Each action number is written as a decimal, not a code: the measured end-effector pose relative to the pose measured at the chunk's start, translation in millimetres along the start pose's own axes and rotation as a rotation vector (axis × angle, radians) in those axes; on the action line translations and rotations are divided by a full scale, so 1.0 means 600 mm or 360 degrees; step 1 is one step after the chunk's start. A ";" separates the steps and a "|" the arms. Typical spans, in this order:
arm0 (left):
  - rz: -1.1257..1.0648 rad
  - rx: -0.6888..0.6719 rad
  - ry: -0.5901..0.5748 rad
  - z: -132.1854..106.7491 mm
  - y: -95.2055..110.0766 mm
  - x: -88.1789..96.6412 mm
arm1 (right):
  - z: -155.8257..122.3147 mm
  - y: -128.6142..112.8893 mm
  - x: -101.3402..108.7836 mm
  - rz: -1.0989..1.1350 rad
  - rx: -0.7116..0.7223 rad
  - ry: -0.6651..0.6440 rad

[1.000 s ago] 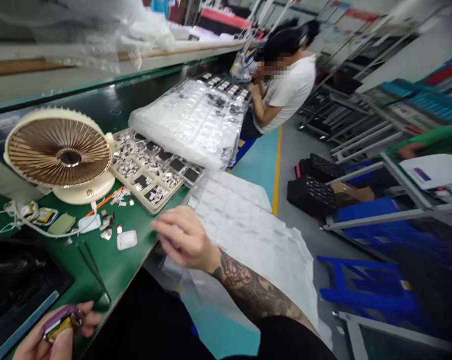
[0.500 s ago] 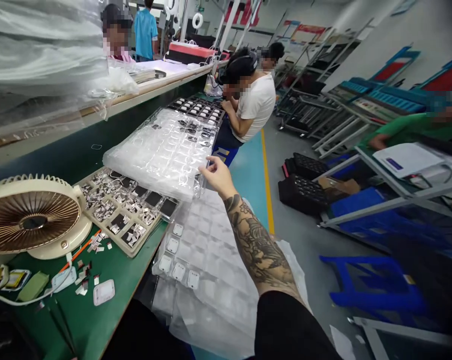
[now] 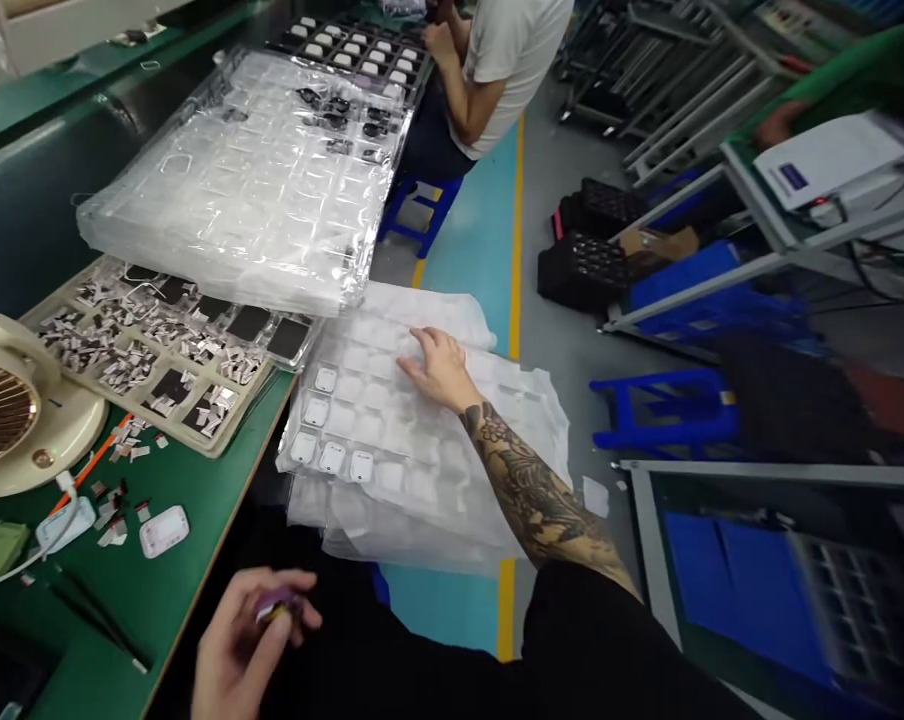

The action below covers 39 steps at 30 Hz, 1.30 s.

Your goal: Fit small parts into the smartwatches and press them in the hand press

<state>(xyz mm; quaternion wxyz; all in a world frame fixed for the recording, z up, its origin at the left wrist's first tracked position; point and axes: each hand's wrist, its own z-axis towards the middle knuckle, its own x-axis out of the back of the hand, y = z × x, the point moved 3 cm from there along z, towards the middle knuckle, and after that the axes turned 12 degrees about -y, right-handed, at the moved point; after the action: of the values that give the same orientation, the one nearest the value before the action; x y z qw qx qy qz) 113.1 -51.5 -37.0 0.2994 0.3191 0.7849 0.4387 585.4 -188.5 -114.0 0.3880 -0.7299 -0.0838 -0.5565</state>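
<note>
My right hand (image 3: 438, 368) is over a translucent plastic tray (image 3: 399, 480), fingers apart and holding nothing; whether it touches the tray I cannot tell. Several small white rounded-square covers (image 3: 316, 411) sit in pockets along the tray's left side, and its other pockets look bare. More such trays or sheets lie beneath it. At the bottom, my left hand (image 3: 246, 640) is curled around a small purple item (image 3: 273, 605), blurred and partly hidden by the fingers. Nearby on the green bench (image 3: 197, 510) are a white cover (image 3: 164, 531) and tweezers (image 3: 99, 620).
A stack of clear trays (image 3: 227, 190) overhangs a beige sorting tray (image 3: 216, 445) of small flat parts. A fan (image 3: 17, 400) stands at the left. A co-worker in a white shirt (image 3: 519, 70) sits ahead. A blue stool (image 3: 662, 410) and metal frame (image 3: 647, 530) are right.
My view has tilted down. My right hand has moved from beside the clear tray stack to over the tray with white covers. My left hand has come into view, holding the purple item.
</note>
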 end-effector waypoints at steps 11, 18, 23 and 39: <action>0.0153 0.0173 0.0108 0.138 -0.107 0.047 | 0.026 0.079 -0.013 -0.0270 -0.0129 0.0079; 0.0195 0.0209 0.0440 0.123 -0.129 0.060 | 0.217 0.146 0.058 -0.0427 -0.0422 0.0022; -0.0071 0.0149 0.0310 0.131 -0.162 0.059 | 0.224 0.153 0.058 -0.0537 -0.0325 -0.0013; 0.0260 0.0193 0.0506 0.089 -0.143 0.098 | 0.065 0.126 0.038 -0.0306 -0.0216 -0.0389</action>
<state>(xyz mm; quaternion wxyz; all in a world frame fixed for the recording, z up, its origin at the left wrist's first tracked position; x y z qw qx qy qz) 96.3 -15.1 -146.9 0.1153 0.3260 0.8188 0.4583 665.1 -221.6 -132.8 0.2697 -0.8054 -0.1619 -0.5024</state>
